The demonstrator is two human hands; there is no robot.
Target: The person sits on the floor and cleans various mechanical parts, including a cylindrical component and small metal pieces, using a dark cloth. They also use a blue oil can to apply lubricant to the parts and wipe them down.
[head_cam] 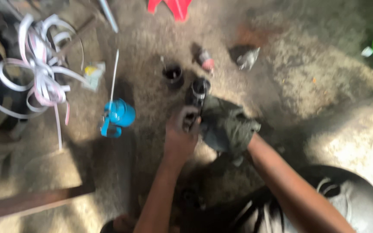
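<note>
Two hands (182,133) work a dark cylinder (198,92) above the dusty, littered concrete floor (324,86).

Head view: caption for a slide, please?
Left hand grips a dark metal cylinder while right hand wipes it with a dark rag.

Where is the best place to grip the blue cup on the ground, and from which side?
Probably the blue cup is best gripped by its handle, which points down-left, coming from the left. It lies on the dirt floor, apart from both hands.
</note>
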